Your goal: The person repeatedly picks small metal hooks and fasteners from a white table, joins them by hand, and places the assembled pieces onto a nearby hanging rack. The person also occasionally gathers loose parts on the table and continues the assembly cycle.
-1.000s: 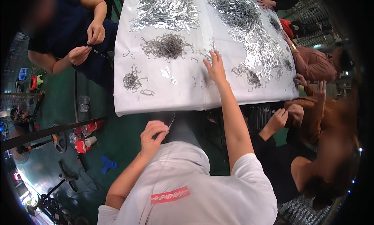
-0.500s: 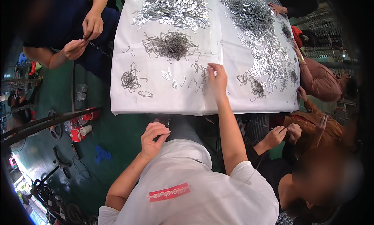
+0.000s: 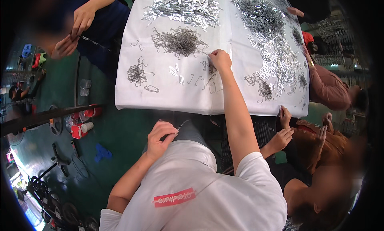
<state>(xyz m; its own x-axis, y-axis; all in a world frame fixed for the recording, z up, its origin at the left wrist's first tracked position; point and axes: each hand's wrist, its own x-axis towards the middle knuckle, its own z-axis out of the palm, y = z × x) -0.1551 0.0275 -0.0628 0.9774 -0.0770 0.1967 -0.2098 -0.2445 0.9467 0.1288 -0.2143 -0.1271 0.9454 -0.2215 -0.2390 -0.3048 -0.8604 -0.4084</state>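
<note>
My right hand point(image 3: 220, 60) reaches across the white-covered table point(image 3: 168, 101), its fingers bunched at the right edge of a dark tangle of wire hooks point(image 3: 178, 41). Whether it grips one is hidden. Loose bent hooks point(image 3: 200, 81) lie just under my wrist. My left hand point(image 3: 160, 136) stays below the table's near edge, above my lap, pinched on a thin wire piece point(image 3: 181, 124). A smaller dark tangle point(image 3: 136, 73) sits at the left of the sheet. Heaps of shiny metal clips point(image 3: 184, 7) cover the far part.
A person in blue at the upper left works a thin strand between both hands point(image 3: 76, 31). Other people sit at the right edge, one with hands point(image 3: 282, 129) near the table corner. More clips point(image 3: 276, 59) spread along the right. Red cans point(image 3: 82, 129) stand on the green floor.
My right hand has slid farther across the sheet, from the loose hooks up to the dark tangle. My left hand has kept its place below the table edge.
</note>
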